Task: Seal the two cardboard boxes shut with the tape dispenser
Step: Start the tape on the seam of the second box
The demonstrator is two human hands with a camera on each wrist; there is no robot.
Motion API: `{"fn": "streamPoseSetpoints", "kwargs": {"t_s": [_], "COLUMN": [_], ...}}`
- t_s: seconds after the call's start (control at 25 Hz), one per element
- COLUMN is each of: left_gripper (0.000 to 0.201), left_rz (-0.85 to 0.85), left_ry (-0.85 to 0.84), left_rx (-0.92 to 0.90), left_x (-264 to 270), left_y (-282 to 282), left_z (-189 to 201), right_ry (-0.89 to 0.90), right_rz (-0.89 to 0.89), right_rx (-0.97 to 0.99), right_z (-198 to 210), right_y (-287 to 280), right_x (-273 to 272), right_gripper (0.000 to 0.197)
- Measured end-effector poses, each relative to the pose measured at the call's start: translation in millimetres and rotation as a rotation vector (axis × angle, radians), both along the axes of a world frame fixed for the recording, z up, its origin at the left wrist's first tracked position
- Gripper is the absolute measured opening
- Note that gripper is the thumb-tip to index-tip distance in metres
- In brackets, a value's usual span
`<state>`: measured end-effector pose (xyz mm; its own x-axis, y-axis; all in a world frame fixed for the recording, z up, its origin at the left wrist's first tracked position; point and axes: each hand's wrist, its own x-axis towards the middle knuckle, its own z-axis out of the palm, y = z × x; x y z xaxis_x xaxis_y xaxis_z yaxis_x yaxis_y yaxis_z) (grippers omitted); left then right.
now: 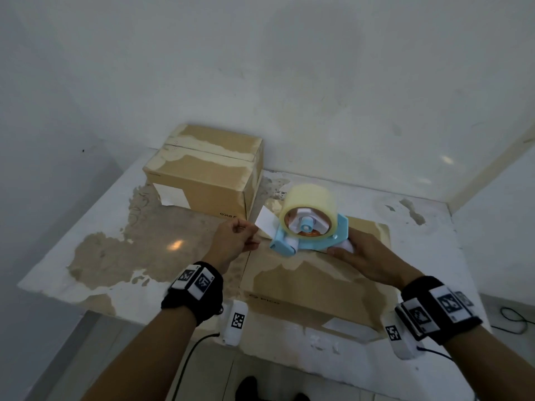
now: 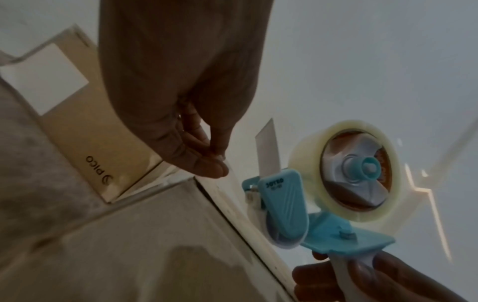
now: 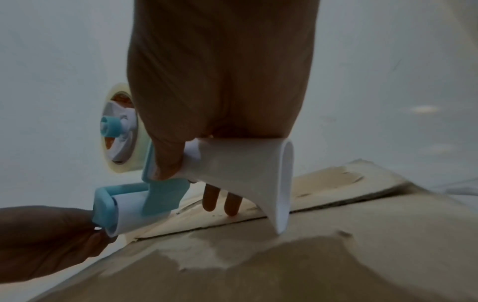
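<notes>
The right hand (image 1: 367, 257) gripped the white handle of the blue tape dispenser (image 1: 308, 227), which hovered over the near cardboard box (image 1: 318, 287) at its unsealed centre seam (image 2: 232, 220). The left hand (image 1: 234, 237) pinched what looked like the free end of the clear tape (image 2: 231, 173) just left of the dispenser's roller. The far cardboard box (image 1: 202, 172) stood well apart by the wall, its seam also without any tape that I could make out. To do this step well, the end probably needed drawing past the box's left edge, pressing down firmly, then the dispenser running straight along the seam.
</notes>
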<state>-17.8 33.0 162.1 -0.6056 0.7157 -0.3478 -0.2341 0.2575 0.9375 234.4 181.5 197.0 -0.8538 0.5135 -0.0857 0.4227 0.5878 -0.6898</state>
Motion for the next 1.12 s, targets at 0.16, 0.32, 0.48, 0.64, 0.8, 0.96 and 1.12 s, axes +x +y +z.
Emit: {"fn": "streamPoseSetpoints", "kwargs": {"t_s": [0.16, 0.32, 0.48, 0.64, 0.8, 0.96, 1.12], "left_gripper": [0.014, 0.009, 0.008, 0.008, 0.013, 0.026, 0.032], "left_rz": [-0.009, 0.024, 0.027, 0.013, -0.011, -0.042, -0.076], "left_ry": [-0.04, -0.167, -0.161, -0.153, -0.119, 0.017, 0.128], "left_rx": [-0.001, 0.009, -0.013, -0.036, -0.07, -0.104, -0.091], "left_x": [-1, 1, -3, -7, -11, -14, -10], "left_y": [1, 0, 0, -2, 1, 1, -2], "left_z": [-19, -29, -32, -38, -42, -53, -59], "right_ry": [-0.021, -0.077, -0.154, -0.163, -0.175, -0.181, -0.18], "right_rz": [0.019, 0.016, 0.059, 0.064, 0.065, 0.069, 0.068], "right_rx": [0.029, 0.024, 0.07, 0.053, 0.047, 0.051, 0.04], "right_z": [-7, -9, -16, -15, -14, -15, -16], "right_y": [3, 15, 21, 22, 22, 24, 27], "right_x": [-6, -11, -16, -18, -20, -22, -22], "right_gripper": [0.045, 0.047, 0.051, 0.058, 0.055, 0.05, 0.051]}}
